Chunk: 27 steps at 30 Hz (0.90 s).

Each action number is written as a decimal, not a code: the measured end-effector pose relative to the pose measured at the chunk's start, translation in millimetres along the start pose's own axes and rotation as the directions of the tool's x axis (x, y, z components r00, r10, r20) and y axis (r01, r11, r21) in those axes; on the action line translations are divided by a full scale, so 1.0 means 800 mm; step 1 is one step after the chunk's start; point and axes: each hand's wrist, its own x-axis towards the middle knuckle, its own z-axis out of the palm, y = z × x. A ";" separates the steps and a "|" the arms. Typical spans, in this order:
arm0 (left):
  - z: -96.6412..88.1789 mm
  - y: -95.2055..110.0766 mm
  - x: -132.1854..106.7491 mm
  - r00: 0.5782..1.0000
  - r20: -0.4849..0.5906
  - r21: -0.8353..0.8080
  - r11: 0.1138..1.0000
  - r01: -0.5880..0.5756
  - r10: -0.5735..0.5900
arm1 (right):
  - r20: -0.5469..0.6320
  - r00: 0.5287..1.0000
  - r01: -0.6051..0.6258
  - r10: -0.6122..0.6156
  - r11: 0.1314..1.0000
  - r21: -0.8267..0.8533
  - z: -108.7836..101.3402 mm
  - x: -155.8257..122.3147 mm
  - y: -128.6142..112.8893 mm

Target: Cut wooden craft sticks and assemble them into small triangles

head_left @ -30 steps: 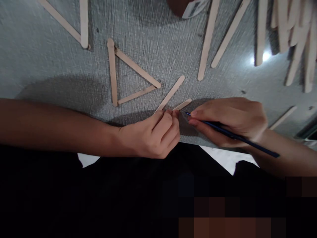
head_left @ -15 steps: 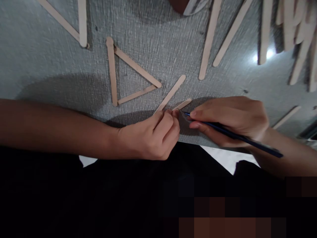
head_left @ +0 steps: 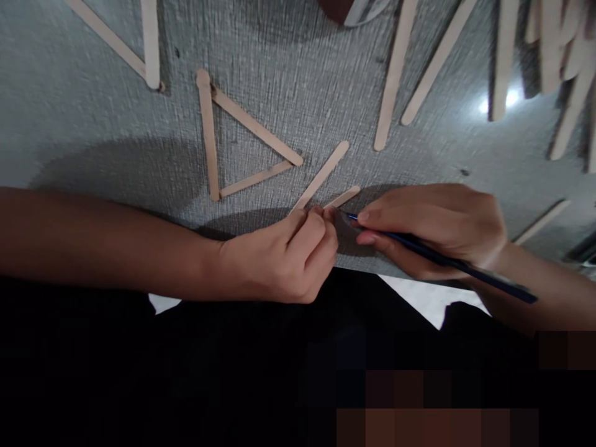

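My left hand [head_left: 302, 254] is closed at the table's near edge, its thumb and fingers pinched on wooden craft sticks. One longer craft stick [head_left: 321, 176] sticks out up and to the right from this grip. A shorter-looking stick [head_left: 342, 197] shows beside it, partly covered by the fingertips. My right hand [head_left: 437, 226] grips a slim dark blue pen [head_left: 433, 253] like a pencil. The thin tip points at the short stick, close to my left fingertips; whether it touches I cannot tell. Left of these lies a triangle of craft sticks [head_left: 208, 136], flat on the table.
Two joined craft sticks [head_left: 149, 43] lie at the upper left. A dark reddish-brown object [head_left: 338, 9] is cut off at the top edge. Loose sticks [head_left: 395, 74] and a pile of them [head_left: 577, 56] occupy the right of the grey table [head_left: 288, 81]. Another stick [head_left: 542, 221] lies beyond my right wrist.
Both hands keep their grips almost in place. The pen and right hand have shifted very slightly right and down; the view itself has moved a little.
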 end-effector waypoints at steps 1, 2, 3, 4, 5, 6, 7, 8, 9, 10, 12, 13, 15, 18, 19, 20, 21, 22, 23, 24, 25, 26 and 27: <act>0.001 0.000 -0.001 1.000 -0.002 0.000 1.000 0.002 -0.002 | -0.011 1.000 0.005 -0.005 1.000 0.005 0.000 0.000 0.000; 0.001 0.001 -0.001 1.000 -0.007 -0.002 1.000 0.004 -0.004 | -0.019 1.000 0.006 -0.005 1.000 0.010 0.000 0.000 0.001; 0.002 0.001 -0.002 1.000 -0.009 -0.002 1.000 0.006 -0.006 | -0.021 1.000 0.004 -0.003 1.000 0.014 0.000 -0.001 0.001; 0.002 0.001 -0.002 1.000 -0.011 -0.001 1.000 0.007 -0.007 | -0.020 1.000 -0.002 0.002 1.000 0.017 0.000 -0.001 0.002; 0.002 0.001 -0.003 1.000 -0.011 0.002 1.000 0.008 -0.008 | -0.016 1.000 -0.012 0.012 1.000 0.019 0.000 -0.002 0.002; 0.002 0.001 -0.003 1.000 -0.013 0.003 1.000 0.007 -0.007 | -0.012 1.000 -0.018 0.018 1.000 0.024 0.000 -0.002 0.001; 0.002 0.001 -0.003 1.000 -0.013 0.006 1.000 0.006 -0.005 | -0.008 1.000 -0.021 0.022 0.999 0.030 0.000 -0.002 0.001; 0.002 0.001 -0.003 1.000 -0.013 0.006 1.000 0.004 -0.004 | -0.004 1.000 -0.023 0.024 0.999 0.034 0.000 -0.002 0.001; 0.002 0.001 -0.002 1.000 -0.013 0.006 1.000 0.003 -0.003 | -0.001 1.000 -0.025 0.025 0.999 0.033 0.000 -0.002 0.001; 0.002 0.000 -0.002 1.000 -0.015 0.006 1.000 0.003 -0.003 | 0.001 1.000 -0.028 0.028 0.999 0.030 0.000 -0.002 0.001; 0.002 0.000 -0.001 1.000 -0.017 0.003 1.000 0.003 -0.003 | 0.006 0.999 -0.038 0.038 0.999 0.024 -0.001 -0.001 0.000; 0.002 0.000 0.000 1.000 -0.019 0.001 1.000 0.003 -0.003 | 0.008 0.999 -0.042 0.042 0.999 0.026 -0.001 -0.001 0.001; 0.001 0.000 0.001 1.000 -0.020 -0.006 1.000 0.000 -0.001 | 0.010 0.999 -0.044 0.043 0.998 0.040 -0.001 0.000 0.001; 0.000 -0.001 0.002 1.000 -0.016 -0.010 1.000 0.000 0.000 | 0.002 0.998 -0.055 0.055 0.997 0.056 -0.002 0.000 0.000; 0.000 -0.001 0.002 1.000 -0.015 -0.009 1.000 0.000 0.000 | -0.005 0.998 -0.063 0.064 0.996 0.056 -0.002 0.000 0.000; 0.000 -0.002 0.002 1.000 -0.017 -0.008 1.000 0.001 -0.001 | -0.010 0.997 -0.072 0.072 0.996 0.056 -0.002 0.000 0.000; 0.001 -0.002 0.002 1.000 -0.022 -0.007 1.000 0.004 -0.004 | -0.010 0.997 -0.079 0.079 0.995 0.054 -0.002 0.000 -0.001; 0.001 -0.002 0.003 1.000 -0.027 -0.005 1.000 0.006 -0.006 | -0.013 0.997 -0.078 0.079 0.996 0.044 -0.003 0.000 -0.002; 0.002 -0.002 0.003 0.999 -0.031 -0.002 1.000 0.007 -0.007 | -0.008 0.997 -0.083 0.083 0.996 0.025 -0.003 0.000 -0.002; 0.002 -0.002 0.004 0.999 -0.034 0.002 1.000 0.009 -0.009 | 0.001 0.996 -0.092 0.092 0.996 0.003 -0.004 0.000 -0.003; 0.003 -0.002 0.004 0.999 -0.039 0.008 1.000 0.012 -0.012 | 0.008 0.995 -0.098 0.098 0.995 -0.018 -0.004 0.000 -0.003; 0.003 -0.001 0.005 0.999 -0.042 0.015 1.000 0.016 -0.015 | 0.011 0.995 -0.100 0.100 0.995 -0.030 -0.005 0.000 -0.003; 0.003 0.000 0.005 0.999 -0.041 0.025 1.000 0.019 -0.018 | 0.009 0.995 -0.095 0.095 0.995 -0.033 -0.005 0.000 -0.004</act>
